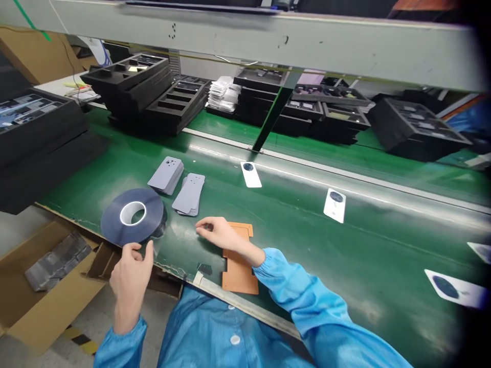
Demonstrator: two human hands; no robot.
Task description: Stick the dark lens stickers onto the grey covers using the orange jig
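Note:
My left hand is at the table's front edge, just below a large roll of dark bluish film with a white core. Its fingers are curled, with a gap between thumb and forefinger, and nothing visible is in them. My right hand hovers above an orange plate with notched edges, covering part of it. Its thumb and fingertips are brought close together; whatever they pinch, if anything, is too small to make out. Two stacks of grey phone-shaped sheets, a left stack and a right stack, lie beyond my hands.
White phone back panels with dark round camera areas, such as one panel and another panel, lie along the green table. Black foam trays are stacked behind. A cardboard box stands below left, and a beam crosses above.

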